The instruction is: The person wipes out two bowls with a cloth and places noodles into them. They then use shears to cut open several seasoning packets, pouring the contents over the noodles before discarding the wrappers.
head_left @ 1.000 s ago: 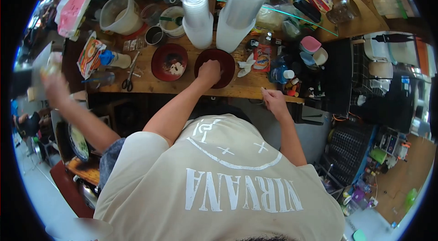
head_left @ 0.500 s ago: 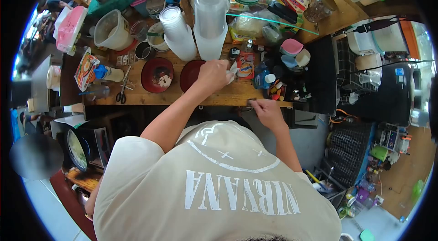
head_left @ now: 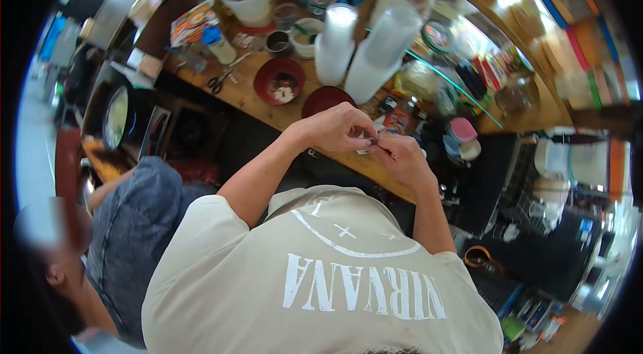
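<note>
My left hand [head_left: 338,127] and my right hand [head_left: 403,156] meet above the front edge of the wooden counter [head_left: 251,109]. Their fingertips pinch together around something small and dark, too small to name. Just beyond my left hand sits a dark red bowl [head_left: 320,99], partly covered by that hand. Another red bowl [head_left: 295,71], to its left, holds dark and white bits. An orange packet [head_left: 398,121] lies past the joined fingertips.
Tall stacks of clear plastic cups [head_left: 335,49] stand behind the bowls. Scissors [head_left: 216,83] and a blue-capped bottle [head_left: 218,44] are farther left. A person in dark clothing [head_left: 137,240] is close on my left. A pan [head_left: 117,116] sits beyond them.
My left hand has come back from beside the bowl, and my right hand has risen from the counter edge to meet it. The view has turned; a person now shows at left.
</note>
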A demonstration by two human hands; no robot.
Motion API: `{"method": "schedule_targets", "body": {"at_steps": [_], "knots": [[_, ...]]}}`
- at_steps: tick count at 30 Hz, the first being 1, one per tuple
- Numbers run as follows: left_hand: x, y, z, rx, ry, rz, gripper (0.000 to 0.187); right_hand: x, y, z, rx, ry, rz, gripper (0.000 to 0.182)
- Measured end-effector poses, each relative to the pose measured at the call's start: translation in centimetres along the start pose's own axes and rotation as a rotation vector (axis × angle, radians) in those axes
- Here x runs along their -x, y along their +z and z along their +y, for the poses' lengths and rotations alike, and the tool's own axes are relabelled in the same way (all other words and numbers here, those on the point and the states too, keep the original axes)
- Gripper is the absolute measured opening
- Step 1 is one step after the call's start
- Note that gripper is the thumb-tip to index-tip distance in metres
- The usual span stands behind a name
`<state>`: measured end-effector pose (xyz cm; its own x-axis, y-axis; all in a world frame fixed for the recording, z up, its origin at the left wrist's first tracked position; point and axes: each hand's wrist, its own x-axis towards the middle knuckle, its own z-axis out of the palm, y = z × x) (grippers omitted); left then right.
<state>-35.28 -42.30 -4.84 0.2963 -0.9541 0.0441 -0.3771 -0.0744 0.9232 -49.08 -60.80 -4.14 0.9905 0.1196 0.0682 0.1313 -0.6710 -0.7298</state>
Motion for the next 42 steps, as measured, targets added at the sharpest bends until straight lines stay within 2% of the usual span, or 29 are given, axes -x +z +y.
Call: {"method": "schedule_targets", "body": {"at_steps": [4, 6, 8, 10, 11, 12, 13, 14, 15, 16, 17, 18, 20, 21, 22, 24, 27, 29, 30, 32, 33, 34, 35, 36, 38, 39, 40, 41, 42], "knots": [[3.1, -0.9, -0.3, 0.029, -0.029, 0.125, 0.018, -2.0, 1.6, -0.7, 0.081, 0.012, -0.042, 0.018], [5.5, -2.7, -1.5, 0.002, -0.061, 0.107, 0.016, -3.0, 2.4, -1.3, 0.060, -0.096, 0.081, 0.013], [8.7, -5.5, -4.7, 0.008, -0.154, 0.394, 0.014, -3.7, 3.2, -1.2, 0.045, -0.070, 0.128, 0.011], [12.0, -9.2, -10.1, 0.059, -0.437, 0.768, 0.021, -4.0, 3.9, -1.5, 0.029, -0.027, 0.181, 0.011], [14.4, -11.6, -13.5, -0.353, -0.446, 0.877, 0.020, -4.2, 4.2, -1.7, -0.077, 0.117, 0.212, 0.010], [16.8, -13.7, -17.8, -0.560, -0.695, 0.914, 0.021, -4.2, 4.5, -1.9, -0.182, 0.262, 0.241, 0.011], [18.2, -15.0, -19.8, -0.656, -0.882, 0.998, 0.022, -4.0, 5.7, -0.8, -0.424, 0.379, 0.288, 0.010], [19.3, -16.2, -21.3, -0.752, -1.070, 1.077, 0.023, -3.8, 6.5, 0.1, -0.421, 0.381, 0.287, 0.010], [20.5, -17.3, -23.3, -0.747, -1.070, 1.075, 0.023, -3.6, 7.1, 0.9, -0.411, 0.482, 0.289, 0.010], [21.5, -18.2, -24.9, -0.807, -1.113, 0.986, 0.025, -3.8, 7.4, 0.7, -0.401, 0.585, 0.290, 0.011], [22.1, -18.8, -26.7, -0.864, -1.154, 0.895, 0.026, -3.7, 7.6, 0.3, -0.476, 0.583, 0.297, 0.013], [22.1, -19.2, -27.9, -0.854, -1.157, 0.892, 0.026, -3.4, 7.8, 0.9, -0.469, 0.589, 0.293, 0.013], [22.3, -19.7, -29.4, -0.882, -1.053, 0.736, 0.024, -2.7, 8.1, 2.9, -1.028, 0.702, 0.285, 0.016], [22.0, -19.7, -29.4, -0.878, -1.054, 0.734, 0.024, -3.3, 7.8, 2.3, -1.308, 0.805, 0.309, 0.017], [21.4, -19.7, -29.4, -0.893, -1.079, 0.677, 0.023, -3.4, 8.2, 2.4, -1.307, 0.807, 0.311, 0.017], [21.0, -20.1, -28.9, -0.912, -1.104, 0.625, 0.023, -3.8, 9.0, 2.8, -0.763, 0.727, 0.368, 0.018], [21.0, -20.5, -26.6, -0.788, -1.124, 0.575, 0.028, -4.2, 9.0, 2.2, -0.801, 0.627, 0.403, 0.017], [21.0, -20.7, -23.7, -0.567, -1.147, 0.635, 0.035, -4.9, 9.3, 1.1, -0.755, 0.578, 0.434, 0.017], [21.5, -20.8, -24.3, -0.569, -1.144, 0.639, 0.035, -5.0, 9.4, 0.7, -0.709, 0.528, 0.460, 0.018], [23.1, -20.9, -26.4, -0.229, -1.044, 0.708, 0.038, -4.7, 9.7, 1.1, -0.623, 0.491, 0.457, 0.018], [23.2, -20.8, -25.9, -0.231, -1.043, 0.718, 0.038, -4.6, 9.6, 1.1, -0.539, 0.457, 0.452, 0.018], [23.4, -20.6, -25.4, -0.031, -1.045, 0.762, 0.037, -4.5, 9.4, 1.2, -0.541, 0.450, 0.449, 0.018], [23.6, -20.4, -24.9, 0.169, -1.040, 0.800, 0.035, -4.5, 9.2, 1.3, -0.324, 0.360, 0.423, 0.017], [23.6, -20.2, -23.6, 0.166, -1.038, 0.807, 0.035, -4.5, 8.8, 1.3, -0.108, 0.268, 0.396, 0.018], [23.4, -19.0, -20.3, 0.458, -0.948, 0.918, 0.038, -4.7, 8.2, 0.3, -0.121, 0.232, 0.408, 0.017], [23.2, -18.1, -19.2, 0.454, -0.944, 0.926, 0.038, -4.6, 8.0, 0.0, -0.134, 0.200, 0.416, 0.016], [23.2, -17.2, -18.2, 0.700, -0.744, 0.953, 0.039, -4.3, 8.1, 0.3, -0.136, 0.190, 0.414, 0.016], [23.2, -16.2, -17.3, 0.935, -0.528, 0.966, 0.041, -4.1, 8.5, 1.1, -0.436, 0.218, 0.407, 0.015], [23.1, -15.1, -16.6, 0.929, -0.523, 0.978, 0.041, -3.9, 8.6, 1.4, -0.737, 0.245, 0.391, 0.013]]}}
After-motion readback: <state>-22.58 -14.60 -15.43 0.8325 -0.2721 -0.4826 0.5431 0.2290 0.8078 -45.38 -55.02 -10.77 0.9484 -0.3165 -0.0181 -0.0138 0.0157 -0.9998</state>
